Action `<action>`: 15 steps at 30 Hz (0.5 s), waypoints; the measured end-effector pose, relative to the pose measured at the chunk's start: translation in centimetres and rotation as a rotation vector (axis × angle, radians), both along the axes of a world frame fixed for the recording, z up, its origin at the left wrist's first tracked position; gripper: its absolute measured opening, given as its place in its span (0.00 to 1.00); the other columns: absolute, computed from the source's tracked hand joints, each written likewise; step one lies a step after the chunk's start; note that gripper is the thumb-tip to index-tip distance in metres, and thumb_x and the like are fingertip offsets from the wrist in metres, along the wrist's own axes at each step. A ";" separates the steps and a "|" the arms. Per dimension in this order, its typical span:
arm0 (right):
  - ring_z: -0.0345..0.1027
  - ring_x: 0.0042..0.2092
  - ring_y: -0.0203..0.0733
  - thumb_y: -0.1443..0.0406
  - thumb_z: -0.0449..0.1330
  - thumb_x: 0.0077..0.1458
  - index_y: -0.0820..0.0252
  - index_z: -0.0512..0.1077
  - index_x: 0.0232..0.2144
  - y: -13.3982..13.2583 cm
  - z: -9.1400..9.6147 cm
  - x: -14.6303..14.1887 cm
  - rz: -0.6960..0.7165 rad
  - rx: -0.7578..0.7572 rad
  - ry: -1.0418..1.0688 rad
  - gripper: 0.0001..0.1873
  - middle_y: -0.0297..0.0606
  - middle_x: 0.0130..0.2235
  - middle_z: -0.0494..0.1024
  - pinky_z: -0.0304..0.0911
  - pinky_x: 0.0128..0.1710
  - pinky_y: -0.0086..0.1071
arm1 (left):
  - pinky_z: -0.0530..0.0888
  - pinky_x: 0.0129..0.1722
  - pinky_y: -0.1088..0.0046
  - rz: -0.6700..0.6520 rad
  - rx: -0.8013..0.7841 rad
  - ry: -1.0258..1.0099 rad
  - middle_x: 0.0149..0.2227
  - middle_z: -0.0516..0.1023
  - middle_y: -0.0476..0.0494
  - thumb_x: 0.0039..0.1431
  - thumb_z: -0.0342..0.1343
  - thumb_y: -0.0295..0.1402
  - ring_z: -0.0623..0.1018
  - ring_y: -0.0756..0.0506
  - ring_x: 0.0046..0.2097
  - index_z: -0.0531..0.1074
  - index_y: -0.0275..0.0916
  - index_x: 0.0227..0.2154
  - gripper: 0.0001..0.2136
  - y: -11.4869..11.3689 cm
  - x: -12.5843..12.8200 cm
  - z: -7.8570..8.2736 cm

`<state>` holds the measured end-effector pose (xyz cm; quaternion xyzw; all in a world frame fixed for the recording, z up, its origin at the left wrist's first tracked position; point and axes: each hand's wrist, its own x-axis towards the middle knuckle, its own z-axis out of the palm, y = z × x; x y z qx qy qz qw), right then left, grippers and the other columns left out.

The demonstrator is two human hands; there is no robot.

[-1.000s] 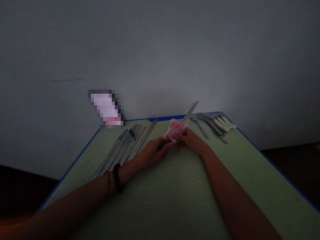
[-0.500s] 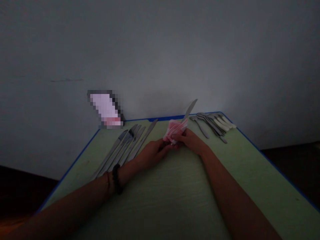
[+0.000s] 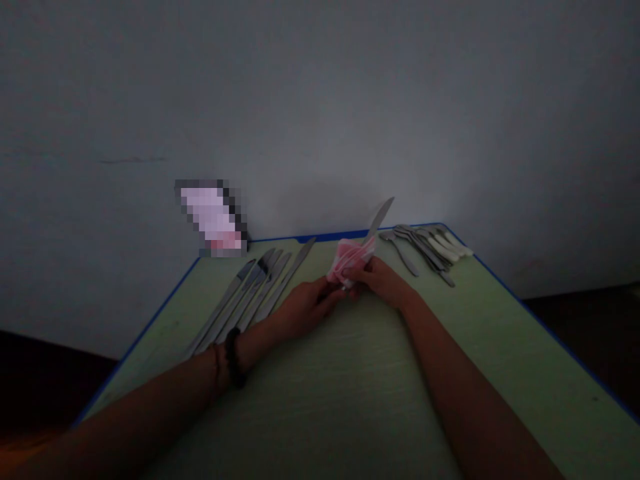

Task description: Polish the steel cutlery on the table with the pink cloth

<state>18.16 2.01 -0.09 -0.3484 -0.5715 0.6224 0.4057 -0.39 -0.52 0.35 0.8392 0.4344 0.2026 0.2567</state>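
A table knife (image 3: 379, 220) is held over the far middle of the table, its blade slanting up to the right. A pink and white cloth (image 3: 346, 257) is folded around the knife's lower part and hides it. My right hand (image 3: 384, 281) is closed on the cloth, thumb across its front. From the left, my left hand (image 3: 305, 305) grips the lower end of the knife beside the cloth; its fingertips are partly hidden. Several table knives (image 3: 235, 300) lie side by side near my left forearm.
Beyond my right hand lie a single spoon (image 3: 403, 257), a pile of metal cutlery (image 3: 427, 250) and several white-handled pieces (image 3: 447, 247). A blurred-out phone-like object (image 3: 207, 217) leans on the wall (image 3: 320, 120). Blue edging borders the green table (image 3: 345, 393).
Almost nothing differs. Both hands keep their hold on the knife and cloth, with only a very slight shift of the fingers.
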 end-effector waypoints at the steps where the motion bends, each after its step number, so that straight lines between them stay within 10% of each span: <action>1: 0.66 0.22 0.32 0.58 0.63 0.45 0.63 0.71 0.28 0.0 0.0 0.0 -0.002 -0.001 0.001 0.13 0.35 0.24 0.75 0.64 0.23 0.26 | 0.64 0.27 0.76 -0.001 0.003 0.001 0.23 0.72 0.50 0.61 0.44 0.41 0.71 0.50 0.25 0.69 0.37 0.34 0.14 0.0 0.0 0.0; 15: 0.65 0.22 0.32 0.58 0.62 0.45 0.63 0.71 0.28 -0.2 0.4 0.0 -0.009 0.009 -0.030 0.13 0.35 0.25 0.75 0.64 0.22 0.26 | 0.65 0.28 0.75 -0.017 0.015 0.009 0.25 0.73 0.48 0.61 0.43 0.42 0.72 0.49 0.27 0.69 0.37 0.38 0.15 -0.1 0.1 0.2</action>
